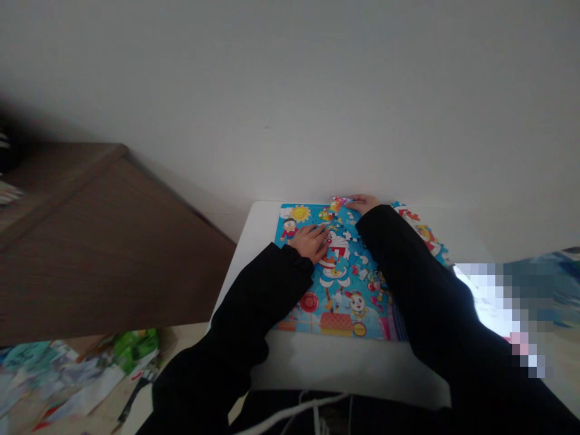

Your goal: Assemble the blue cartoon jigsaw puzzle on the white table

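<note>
A colourful cartoon jigsaw puzzle (335, 323) lies on a white table, with several loose pieces scattered over its middle and right. My left hand (312, 241) rests on the puzzle's upper left part, palm down, its fingers stretched toward some small pieces. At the top edge, my right hand (365, 203) pinches a multicoloured puzzle piece (339, 203) between thumb and fingers. Whether it is one piece or a few joined together is too small to tell. More blue and red puzzle pieces (426, 232) lie beyond my right forearm, which hides part of the puzzle.
The white table (348, 362) stands against a grey wall (290, 109). To the left is a brown wooden cabinet (113, 254). Bags and papers, among them a green bag (136, 350), lie on the floor at lower left. A bright pixelated screen (484, 299) is at right.
</note>
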Action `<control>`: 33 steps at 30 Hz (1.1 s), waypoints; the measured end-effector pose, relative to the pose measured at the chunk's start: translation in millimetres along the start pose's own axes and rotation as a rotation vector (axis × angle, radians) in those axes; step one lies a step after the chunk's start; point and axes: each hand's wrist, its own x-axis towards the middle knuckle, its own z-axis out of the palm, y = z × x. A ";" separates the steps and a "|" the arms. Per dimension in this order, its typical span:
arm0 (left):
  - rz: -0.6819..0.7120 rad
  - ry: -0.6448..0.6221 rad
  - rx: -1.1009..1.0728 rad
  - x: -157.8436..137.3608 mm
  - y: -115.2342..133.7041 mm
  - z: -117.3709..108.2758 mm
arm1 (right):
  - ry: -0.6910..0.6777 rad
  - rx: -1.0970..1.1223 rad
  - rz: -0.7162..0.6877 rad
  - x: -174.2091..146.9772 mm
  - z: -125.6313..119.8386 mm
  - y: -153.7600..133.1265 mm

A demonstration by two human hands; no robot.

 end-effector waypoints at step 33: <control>-0.097 -0.066 0.002 0.8 5.8 -6.8 | -0.333 -0.798 -0.745 -40.0 10.2 1.0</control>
